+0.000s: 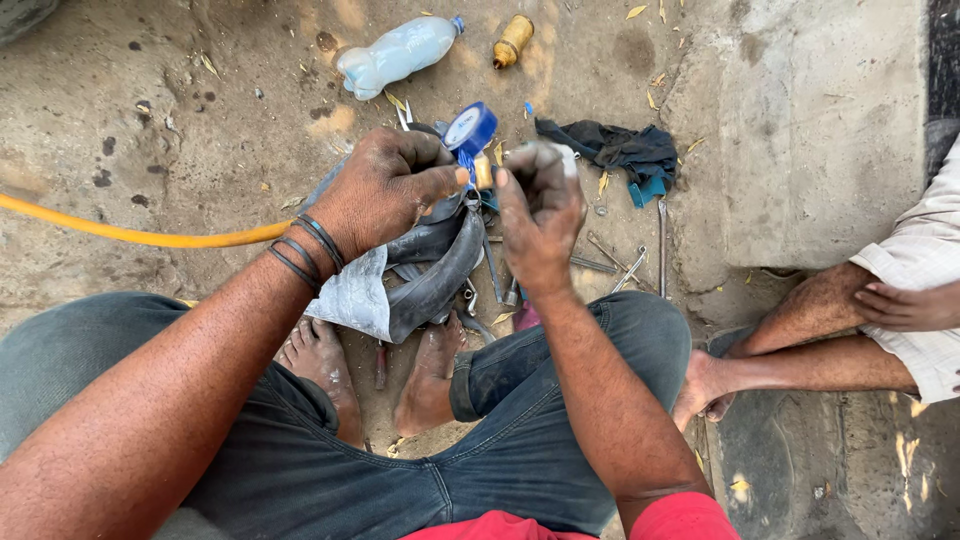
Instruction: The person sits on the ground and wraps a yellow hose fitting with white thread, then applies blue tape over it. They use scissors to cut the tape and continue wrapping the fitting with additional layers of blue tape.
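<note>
My left hand (pixel 385 190) and my right hand (pixel 540 205) are raised together over my lap. Between their fingertips sits a small tan piece (pixel 483 172), pinched from both sides; which hand bears it I cannot tell. My right hand also closes on something pale grey (pixel 560 152) at its top. Just behind the fingers is a blue-and-white round tin (pixel 470 127). Below my hands lies a black rubber inner tube (pixel 440 270) with a pale plastic sheet (pixel 355 295) beside it, above my bare feet (pixel 325 365).
A yellow hose (pixel 130 235) runs in from the left. A pale plastic bottle (pixel 398 52) and a small brown bottle (pixel 512 40) lie on the dirt ahead. A dark rag (pixel 625 150) and metal tools (pixel 625 265) lie right. Another person's legs and hand (pixel 900 305) are at right.
</note>
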A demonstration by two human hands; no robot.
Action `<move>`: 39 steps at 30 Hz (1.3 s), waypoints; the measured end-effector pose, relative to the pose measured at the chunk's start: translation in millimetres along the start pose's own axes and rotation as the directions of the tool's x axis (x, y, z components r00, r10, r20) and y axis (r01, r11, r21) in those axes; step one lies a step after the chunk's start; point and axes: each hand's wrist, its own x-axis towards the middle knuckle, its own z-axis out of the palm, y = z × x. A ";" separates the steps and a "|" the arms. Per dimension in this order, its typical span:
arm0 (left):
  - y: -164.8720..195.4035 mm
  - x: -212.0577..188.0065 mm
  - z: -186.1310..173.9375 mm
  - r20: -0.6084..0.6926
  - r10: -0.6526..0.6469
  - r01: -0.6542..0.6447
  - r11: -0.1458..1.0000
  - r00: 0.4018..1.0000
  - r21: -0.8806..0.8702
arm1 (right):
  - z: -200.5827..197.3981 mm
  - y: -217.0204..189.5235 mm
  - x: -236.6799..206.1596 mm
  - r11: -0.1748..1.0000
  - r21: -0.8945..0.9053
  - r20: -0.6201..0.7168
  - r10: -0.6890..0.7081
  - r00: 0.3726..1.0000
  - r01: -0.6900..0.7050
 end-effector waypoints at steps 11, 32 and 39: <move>3.0 -1.5 2.7 -0.031 0.104 -0.102 0.994 0.994 0.046 | 42.5 33.7 -23.0 0.988 -0.008 0.246 0.154 0.957 -0.157; -1.5 0.4 -8.9 0.013 -0.061 0.063 0.985 0.998 -0.159 | 16.8 -9.2 7.2 0.962 -0.264 0.318 0.159 0.935 -0.073; -3.4 -3.7 -16.4 -0.017 0.076 -0.077 0.928 0.997 -0.363 | 28.1 -22.5 -6.3 0.975 -0.194 0.317 -0.042 0.947 0.108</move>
